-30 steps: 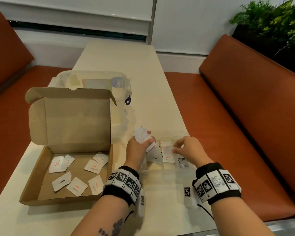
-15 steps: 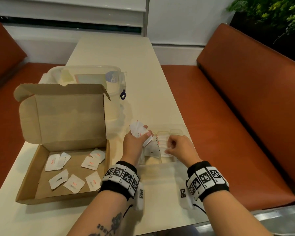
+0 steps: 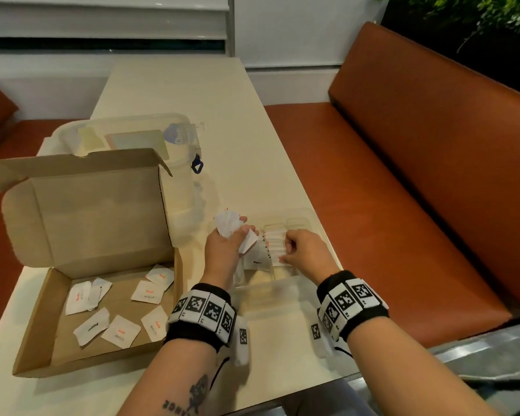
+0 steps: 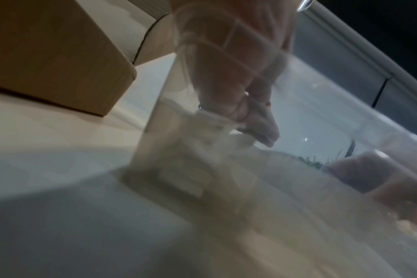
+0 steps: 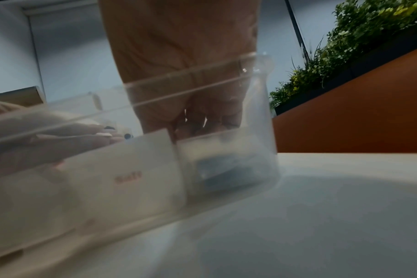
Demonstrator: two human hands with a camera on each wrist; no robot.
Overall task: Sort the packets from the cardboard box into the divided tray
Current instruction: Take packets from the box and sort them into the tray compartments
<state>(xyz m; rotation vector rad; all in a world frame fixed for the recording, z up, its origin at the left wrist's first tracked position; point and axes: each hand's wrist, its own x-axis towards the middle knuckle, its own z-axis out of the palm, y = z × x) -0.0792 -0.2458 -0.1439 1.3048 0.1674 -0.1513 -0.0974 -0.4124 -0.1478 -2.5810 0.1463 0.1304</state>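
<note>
while our left hand grips a bunch of white packets over the clear divided tray, our right hand pinches packets standing in its middle compartment; seven more lie in the cardboard box.

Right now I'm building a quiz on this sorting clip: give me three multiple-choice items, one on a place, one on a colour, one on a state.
1. Where does the cardboard box sit relative to the divided tray?
A. To its left
B. To its right
C. Stacked on it

2. What colour is the bench seat?
A. Green
B. Reddish brown
C. Grey

3. What is the left hand doing?
A. Lying flat on the table
B. Closing the box lid
C. Holding a bunch of packets

Answers: 1 A, the head view shows the box left of the clear tray. 2 B, the cushions are reddish brown. 3 C, white packets stick out of its curled fingers.
</note>
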